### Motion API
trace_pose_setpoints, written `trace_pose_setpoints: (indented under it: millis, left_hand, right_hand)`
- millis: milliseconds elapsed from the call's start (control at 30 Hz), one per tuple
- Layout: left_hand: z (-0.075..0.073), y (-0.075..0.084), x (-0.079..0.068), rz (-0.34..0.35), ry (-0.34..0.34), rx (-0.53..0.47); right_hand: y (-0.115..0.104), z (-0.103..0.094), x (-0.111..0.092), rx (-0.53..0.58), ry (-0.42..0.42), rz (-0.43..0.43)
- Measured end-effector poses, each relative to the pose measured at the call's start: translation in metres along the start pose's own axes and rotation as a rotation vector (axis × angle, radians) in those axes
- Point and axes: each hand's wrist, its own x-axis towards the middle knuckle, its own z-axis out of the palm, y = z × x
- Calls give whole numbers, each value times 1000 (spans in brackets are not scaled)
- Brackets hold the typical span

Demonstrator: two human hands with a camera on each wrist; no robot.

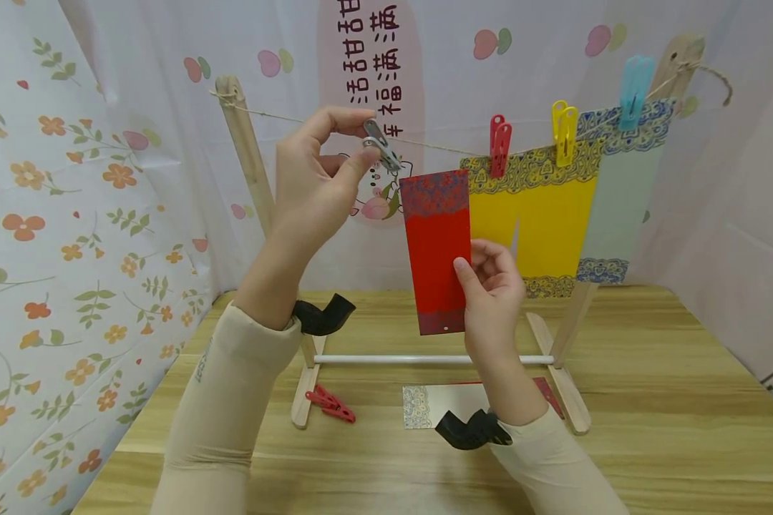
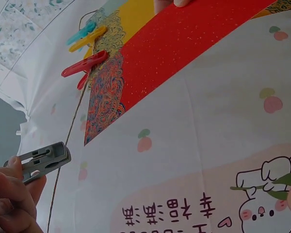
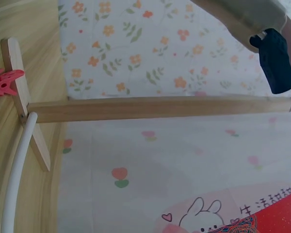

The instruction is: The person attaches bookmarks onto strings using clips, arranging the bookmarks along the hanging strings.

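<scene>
In the head view my left hand (image 1: pixel 318 175) pinches a grey clothespin (image 1: pixel 383 149) between thumb and fingers, close to the rope. My right hand (image 1: pixel 494 300) holds a red card (image 1: pixel 434 250) by its right edge, thumb in front. The card is upright, its patterned top just below the clothespin and apart from it. In the left wrist view the grey clothespin (image 2: pixel 44 159) is beside the rope, with the red card (image 2: pixel 169 68) farther up. Only a corner of the red card (image 3: pixel 276 216) enters the right wrist view.
A rope (image 1: pixel 425 145) spans two wooden posts. A yellow card (image 1: pixel 528 222) and a pale green card (image 1: pixel 621 193) hang from it by red (image 1: pixel 500 149), yellow (image 1: pixel 564 136) and blue clothespins (image 1: pixel 634 93). Red clothespins (image 1: pixel 331 403) and a pale patterned card (image 1: pixel 419 406) lie on the table.
</scene>
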Motion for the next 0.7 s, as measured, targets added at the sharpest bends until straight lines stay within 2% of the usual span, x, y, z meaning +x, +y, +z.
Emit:
trace_pose_setpoints:
  millis: [133,400,567,700]
  left_hand:
    - [7,3,5,36,10,-19]
    - [17,11,11,26,19,-26]
    - [21,13,12,91,32,-18]
    - [25,13,12,95,42,-2]
  right_hand:
    - [-2,2,0,22,-1,15]
    - [-8,4,1,14,14,61]
    - [-11,6,2,17,2,69]
    - [-13,9,3,28,-12,73]
